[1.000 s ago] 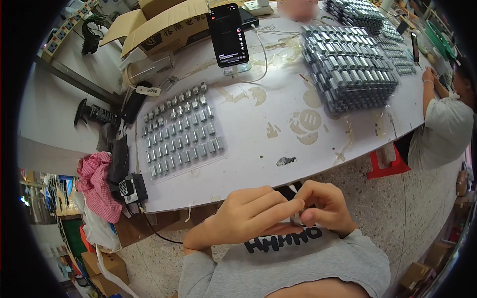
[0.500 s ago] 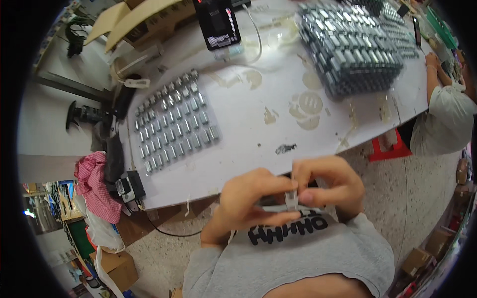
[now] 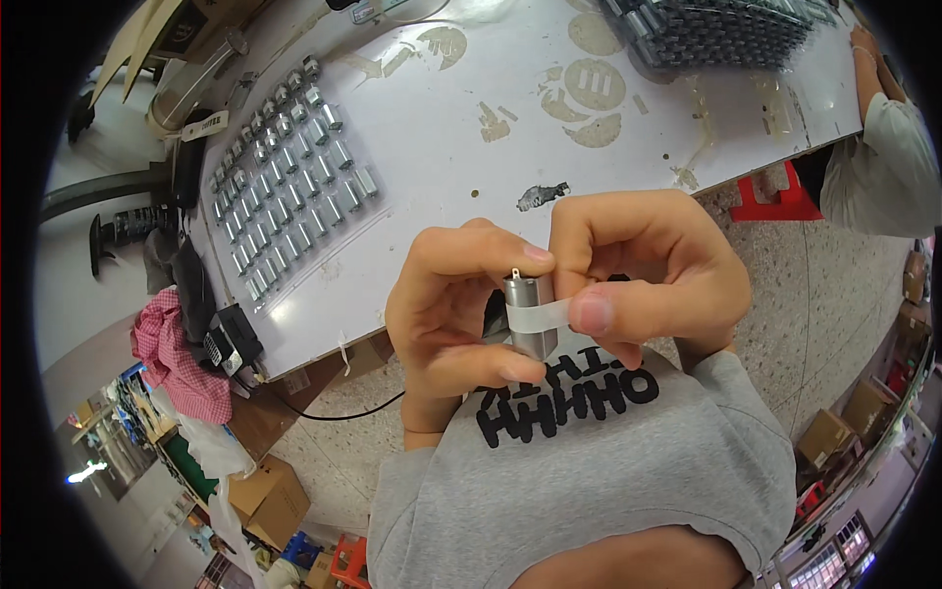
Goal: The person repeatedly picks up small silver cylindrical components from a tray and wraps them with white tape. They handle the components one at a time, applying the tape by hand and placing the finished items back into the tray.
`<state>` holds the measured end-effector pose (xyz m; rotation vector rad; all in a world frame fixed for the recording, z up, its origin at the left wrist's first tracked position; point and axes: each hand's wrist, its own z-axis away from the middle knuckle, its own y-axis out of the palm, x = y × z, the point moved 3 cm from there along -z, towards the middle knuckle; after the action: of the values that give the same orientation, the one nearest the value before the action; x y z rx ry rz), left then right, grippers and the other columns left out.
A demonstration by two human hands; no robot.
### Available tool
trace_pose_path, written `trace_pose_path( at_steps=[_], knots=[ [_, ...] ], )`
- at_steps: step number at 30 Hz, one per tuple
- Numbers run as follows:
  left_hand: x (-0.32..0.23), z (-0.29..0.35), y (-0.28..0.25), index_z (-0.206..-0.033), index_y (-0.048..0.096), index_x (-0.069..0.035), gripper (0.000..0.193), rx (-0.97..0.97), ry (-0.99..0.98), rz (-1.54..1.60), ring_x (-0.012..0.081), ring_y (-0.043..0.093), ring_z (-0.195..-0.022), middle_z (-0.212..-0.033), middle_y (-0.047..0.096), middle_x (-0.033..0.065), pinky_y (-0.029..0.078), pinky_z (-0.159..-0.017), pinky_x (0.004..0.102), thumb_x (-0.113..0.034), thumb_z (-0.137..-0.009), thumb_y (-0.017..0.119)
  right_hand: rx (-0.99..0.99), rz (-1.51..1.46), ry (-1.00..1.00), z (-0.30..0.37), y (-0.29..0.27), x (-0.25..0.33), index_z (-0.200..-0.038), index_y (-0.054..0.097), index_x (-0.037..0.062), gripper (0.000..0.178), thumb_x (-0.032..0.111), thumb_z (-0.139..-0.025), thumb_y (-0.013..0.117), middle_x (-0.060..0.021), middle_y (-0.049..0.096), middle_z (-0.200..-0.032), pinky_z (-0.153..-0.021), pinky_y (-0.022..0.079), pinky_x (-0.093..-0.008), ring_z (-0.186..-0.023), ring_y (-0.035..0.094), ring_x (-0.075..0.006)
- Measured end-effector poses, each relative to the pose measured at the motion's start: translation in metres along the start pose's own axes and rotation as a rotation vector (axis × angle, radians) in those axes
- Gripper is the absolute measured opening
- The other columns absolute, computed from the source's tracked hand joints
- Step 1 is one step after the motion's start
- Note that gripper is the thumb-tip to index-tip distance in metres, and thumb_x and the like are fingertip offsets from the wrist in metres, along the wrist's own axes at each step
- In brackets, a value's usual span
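Note:
A small silver cylindrical motor point(image 3: 527, 293) with a metal tab on its upper end stands upright in front of my chest. My left hand point(image 3: 417, 319) grips it by its two ends, index finger on top and thumb below. A whitish strip of tape point(image 3: 542, 317) runs across the motor's middle and off to its right side. The strip's free end is pinched between thumb and index finger of my right hand point(image 3: 687, 294). Whether the strip reaches round the motor's far side is hidden.
On the white table point(image 3: 422, 128), rows of similar silver motors point(image 3: 294, 187) sit in a clear tray at the left. Stacked trays of motors point(image 3: 697, 44) stand far right. A red stool point(image 3: 775, 201) and another person's arm point(image 3: 868, 74) are beyond the right table edge.
Both hands and the motor now appear higher and nearer. The tape strip shows stretched between motor and right fingers. The view has tilted down, shifting the table upward.

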<state>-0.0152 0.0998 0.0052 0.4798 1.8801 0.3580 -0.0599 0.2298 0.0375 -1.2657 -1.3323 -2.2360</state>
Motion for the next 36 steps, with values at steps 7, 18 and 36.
trace_pose_path(
  at_steps=[7, 18, 36],
  knots=[
    [0.005, 0.001, -0.001, -0.099, 0.047, 0.003, 0.055, -0.028, 0.023, 0.055, 0.0138, 0.051, -0.077, -0.089, 0.054, 0.0107, 0.039, -0.071, 0.0248, -0.018, -0.059, 0.077, -0.035, 0.052, 0.001, -0.004, -0.001, 0.001, -0.068, 0.048, 0.0005, 0.014, 0.007, -0.074, 0.058, -0.0042, 0.052, -0.06, -0.039, 0.033, -0.0162, -0.043, 0.043, -0.004],
    [-0.01, -0.01, 0.007, -0.121, 0.039, 0.006, 0.044, 0.132, 0.019, -0.964, 0.0159, 0.051, -0.077, -0.089, 0.053, 0.0118, 0.042, -0.067, 0.0248, -0.022, -0.088, 0.044, -0.235, 0.514, -0.286, -0.004, -0.018, -0.007, -0.082, 0.047, 0.0018, 0.017, 0.015, -0.078, 0.058, -0.0052, 0.053, -0.062, -0.052, 0.042, -0.023, -0.058, 0.053, -0.0102],
    [-0.021, 0.007, 0.006, -0.11, 0.041, 0.002, 0.052, -0.147, -0.16, -0.806, 0.0142, 0.06, -0.069, -0.09, 0.058, 0.0108, 0.049, -0.063, 0.0236, -0.003, -0.067, 0.069, 0.005, 0.442, -0.347, -0.014, -0.023, -0.014, -0.082, 0.053, 0.0004, 0.014, 0.011, -0.077, 0.06, -0.0031, 0.056, -0.073, -0.061, 0.038, -0.0189, -0.068, 0.052, -0.0071]
  ],
)
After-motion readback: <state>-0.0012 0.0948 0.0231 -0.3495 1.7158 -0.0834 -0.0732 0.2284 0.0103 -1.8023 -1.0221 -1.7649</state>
